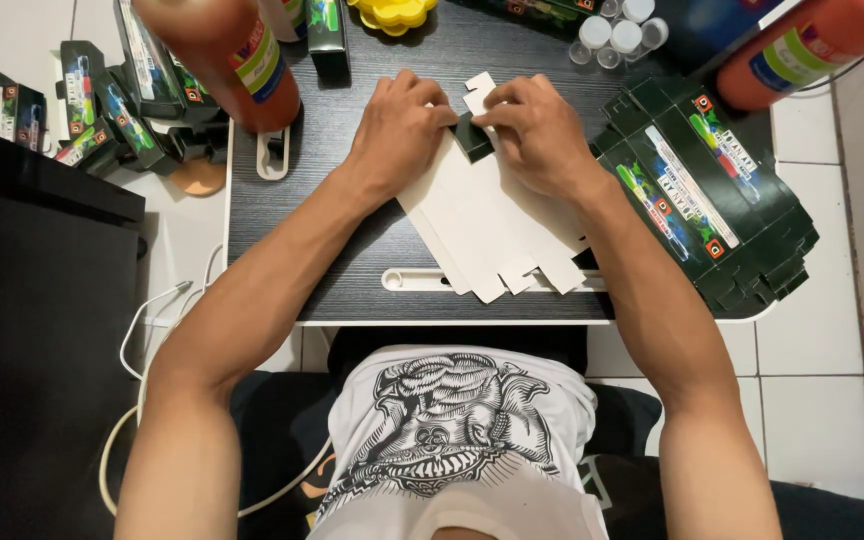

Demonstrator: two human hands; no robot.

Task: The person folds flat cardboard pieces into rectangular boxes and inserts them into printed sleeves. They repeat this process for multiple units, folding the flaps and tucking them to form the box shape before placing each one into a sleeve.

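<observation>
**Folding the flat carton**

Nearest you is your white printed shirt (457, 440), with both forearms reaching out over the black table (352, 230). The flat carton (487, 225) lies white side up at the middle of the table, its tabbed near edge resting over the slot at the table's near rim.

Your left hand (397, 130) presses down on the carton's far left corner, knuckles raised, fingers curled together on the board. Your right hand (542, 130) sits just beside it, fingers pinched shut on the small dark green flap (472, 135) at the far edge, thumb tucked under. The hands almost touch over that flap.

To fold well, I'd judge: keep the left hand flat as an anchor, and bend the flap right along its crease rather than across it, so the board doesn't buckle.

A stack of flat green cartons (707, 195) lies on the right; folded boxes (122, 110) crowd the far left. Two orange bottles (227, 50) (802, 45) stand at the far corners, with small clear vials (617, 35) between.
</observation>
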